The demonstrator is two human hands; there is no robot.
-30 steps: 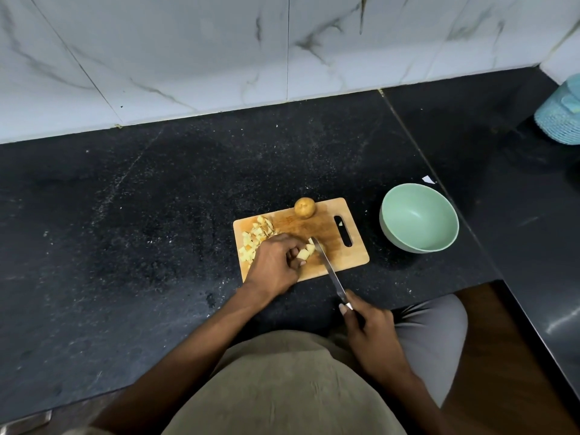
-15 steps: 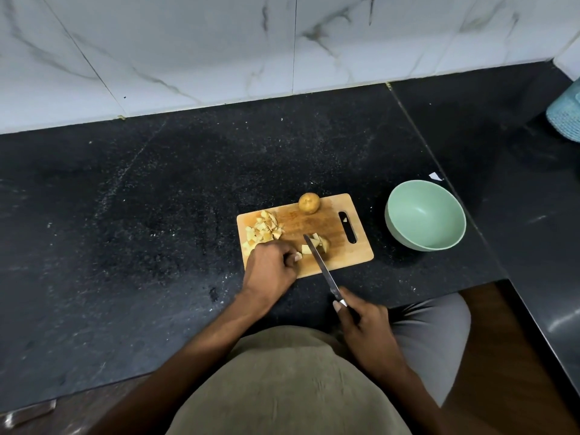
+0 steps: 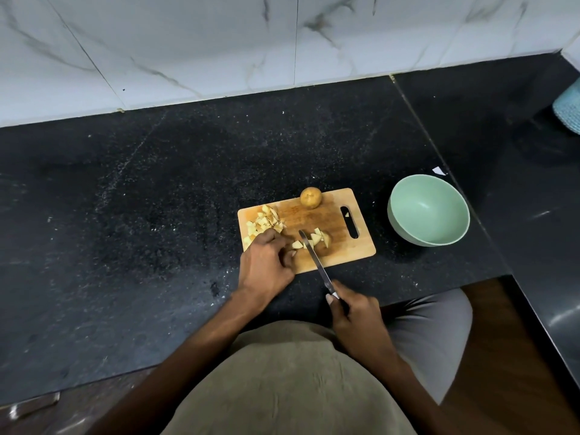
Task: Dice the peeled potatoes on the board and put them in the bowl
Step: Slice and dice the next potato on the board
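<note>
A wooden cutting board (image 3: 337,221) lies on the black counter. A heap of diced potato (image 3: 265,222) sits at its left end, and a whole round potato (image 3: 310,197) rests at its far edge. A few cut potato pieces (image 3: 318,238) lie mid-board. My right hand (image 3: 354,315) grips a knife (image 3: 315,260) by the handle, with the blade tip among those pieces. My left hand (image 3: 266,262) rests on the board's near left part with its fingers curled, just left of the blade, touching a piece. An empty pale green bowl (image 3: 428,208) stands right of the board.
White marble wall tiles run along the back of the counter. A light blue textured container (image 3: 568,109) sits at the far right edge. A small white scrap (image 3: 438,171) lies behind the bowl. The counter's front edge drops off near my lap.
My left hand has drawn back toward the board's near left corner, uncovering the cut pieces. The knife has shifted slightly left through the pieces. The camera view drifted a little.
</note>
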